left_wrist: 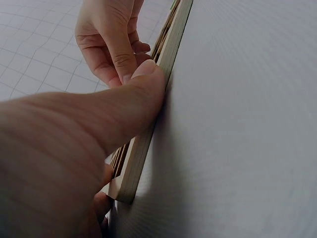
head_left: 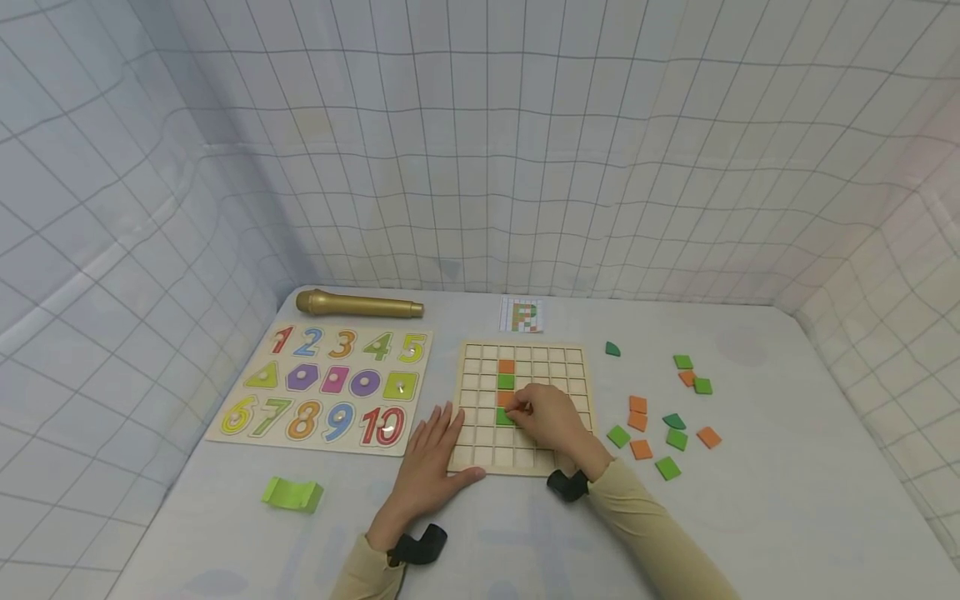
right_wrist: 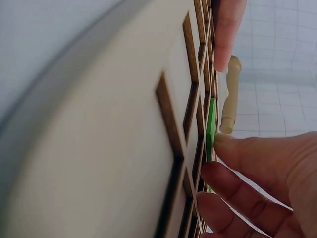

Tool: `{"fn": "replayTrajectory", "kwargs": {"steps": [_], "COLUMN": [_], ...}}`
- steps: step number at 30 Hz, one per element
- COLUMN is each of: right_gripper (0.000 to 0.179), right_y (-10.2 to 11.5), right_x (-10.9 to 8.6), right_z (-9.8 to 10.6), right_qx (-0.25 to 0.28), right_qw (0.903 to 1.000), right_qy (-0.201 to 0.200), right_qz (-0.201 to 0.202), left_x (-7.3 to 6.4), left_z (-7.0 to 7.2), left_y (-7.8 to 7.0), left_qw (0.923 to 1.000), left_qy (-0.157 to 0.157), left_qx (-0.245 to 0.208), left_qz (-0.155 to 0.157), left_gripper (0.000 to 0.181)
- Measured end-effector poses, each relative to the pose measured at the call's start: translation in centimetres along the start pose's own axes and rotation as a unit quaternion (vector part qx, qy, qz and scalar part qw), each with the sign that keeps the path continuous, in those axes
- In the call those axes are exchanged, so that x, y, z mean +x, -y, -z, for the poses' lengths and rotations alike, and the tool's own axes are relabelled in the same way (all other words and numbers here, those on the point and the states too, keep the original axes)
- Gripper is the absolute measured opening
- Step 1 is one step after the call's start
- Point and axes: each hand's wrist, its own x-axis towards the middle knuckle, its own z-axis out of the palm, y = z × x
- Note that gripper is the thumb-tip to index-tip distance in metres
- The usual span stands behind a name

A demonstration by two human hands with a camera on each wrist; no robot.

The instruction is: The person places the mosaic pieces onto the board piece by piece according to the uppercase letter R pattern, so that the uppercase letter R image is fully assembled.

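A wooden grid board [head_left: 543, 468] lies flat on the table. One column of it holds an orange tile [head_left: 507, 367], a green one below, another orange tile, and a lowest green tile [head_left: 504, 417]. My right hand [head_left: 551, 417] pinches that lowest green tile at its cell; the right wrist view shows the thumb on the green tile [right_wrist: 211, 124] and the index finger close beneath. With fingers spread, my left hand [head_left: 429, 467] rests at the board's near left corner. Its thumb [left_wrist: 133, 96] lies along the near edge in the left wrist view.
Loose green and orange square tiles [head_left: 637, 404], plus two dark green curved pieces [head_left: 612, 349], lie to the right. A small pattern card [head_left: 522, 316] sits behind the board. Leftward are a number puzzle [head_left: 318, 379], a gold microphone [head_left: 360, 305] and a lime-green block [head_left: 292, 495].
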Motion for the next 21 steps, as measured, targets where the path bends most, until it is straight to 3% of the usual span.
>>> {"fn": "replayTrajectory", "kwargs": {"steps": [14,18,21], "right_gripper": [0.013,0.016,0.016], "right_y": [-0.4,-0.5,-0.8], "right_x": [-0.5,-0.7,-1.1], "right_z": [0.6,0.7,0.8], "right_qx": [-0.002,-0.008,-0.005], "right_qw": [0.9979,0.9973,0.9986], "right_qy": [0.039,0.034,0.008], "right_qz": [0.052,0.065,0.052], "left_x": [-0.1,-0.1,-0.1], "left_z": [0.0,0.0,-0.1], "left_y": [0.1,0.1,0.1], "left_qw": [1.0,1.0,1.0], "left_qy": [0.004,0.002,0.0], "left_qx": [0.003,0.001,0.0], "left_qz": [0.0,0.001,0.001], "left_gripper": [0.088,0.087,0.087]}}
